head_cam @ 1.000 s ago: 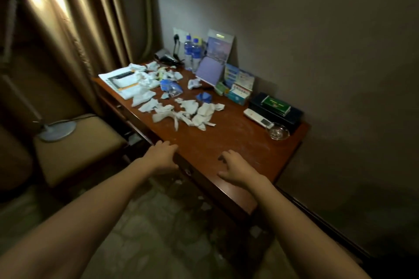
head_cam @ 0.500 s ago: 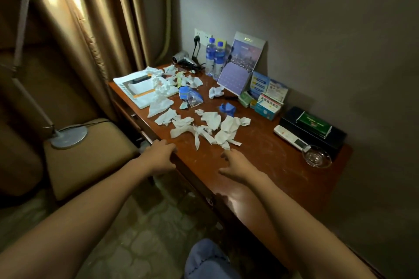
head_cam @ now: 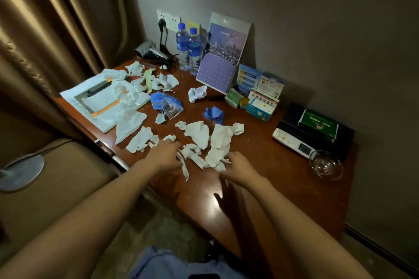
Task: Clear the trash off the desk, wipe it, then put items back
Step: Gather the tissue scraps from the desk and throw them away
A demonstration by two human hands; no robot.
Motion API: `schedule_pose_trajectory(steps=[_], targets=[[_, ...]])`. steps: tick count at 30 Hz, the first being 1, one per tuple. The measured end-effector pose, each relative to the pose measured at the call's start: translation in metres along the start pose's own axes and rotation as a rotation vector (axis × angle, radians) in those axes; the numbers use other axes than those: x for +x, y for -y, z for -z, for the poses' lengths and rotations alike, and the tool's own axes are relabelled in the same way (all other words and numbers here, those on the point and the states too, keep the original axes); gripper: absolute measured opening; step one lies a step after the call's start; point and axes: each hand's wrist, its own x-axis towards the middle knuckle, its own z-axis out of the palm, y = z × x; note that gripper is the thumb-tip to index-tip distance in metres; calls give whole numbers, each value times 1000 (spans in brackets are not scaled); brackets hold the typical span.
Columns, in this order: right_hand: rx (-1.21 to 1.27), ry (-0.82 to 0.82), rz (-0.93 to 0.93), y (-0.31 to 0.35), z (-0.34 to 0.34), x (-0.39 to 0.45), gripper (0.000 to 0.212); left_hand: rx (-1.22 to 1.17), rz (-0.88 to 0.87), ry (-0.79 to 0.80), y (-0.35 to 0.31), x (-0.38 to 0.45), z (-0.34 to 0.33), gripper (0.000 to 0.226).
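Left hand (head_cam: 166, 156) lies palm down on the desk (head_cam: 267, 190), fingers spread and loose, tips touching the near scraps of tissue (head_cam: 204, 142). It grips nothing. Right hand (head_cam: 239, 169) lies likewise, fingers relaxed and apart, tips at the right edge of the same white pile, nothing held. The 2 hands flank the pile, which sits between them and just beyond the fingertips.

Step in hand, as judged: step 1, clearing trash; neither wiping nor putting back can start with the desk this littered. The next move likely calls for sweeping both hands inward to bunch the scraps, then closing the fingers round the bundle. The scraps are thin and torn, so small bits may slip out.

More trash lies farther back: a crumpled paper (head_cam: 197, 94), blue wrappers (head_cam: 214, 114) and a clear bag (head_cam: 172, 108) mid-desk, more tissue over the white folder (head_cam: 99, 106) at left. All of it is well beyond present reach.

Items to keep, it seems: 2 bottles (head_cam: 189, 48), calendar (head_cam: 223, 61), boxes (head_cam: 261, 105), remote (head_cam: 292, 142), glass dish (head_cam: 325, 164), hairdryer (head_cam: 147, 50).
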Motion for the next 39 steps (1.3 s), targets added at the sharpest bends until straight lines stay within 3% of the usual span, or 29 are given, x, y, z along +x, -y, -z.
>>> schedule_pose_trajectory(steps=[7,14,21,25,28,35,39], targets=[[145,-42,-144,-13,-10,21,51,73,-48,-27,-4,63,-9,49],[220,-89,-237,-15,-1,60,52,-3,-99,26,-9,142,-17,69],[274,-221,-374,-12,9,134,82,5,-122,102,3,198,-32,81],[99,-125,-438,-17,6,167,102,22,-151,185,10,219,-37,78],[77,-80,-442,-20,-5,183,105,86,-152,191,13,226,-43,73],[226,-215,-442,-18,-22,186,70,-200,-268,289,17,241,-50,28],[344,-323,-474,-18,-32,186,31,-357,-308,209,17,248,-38,30]])
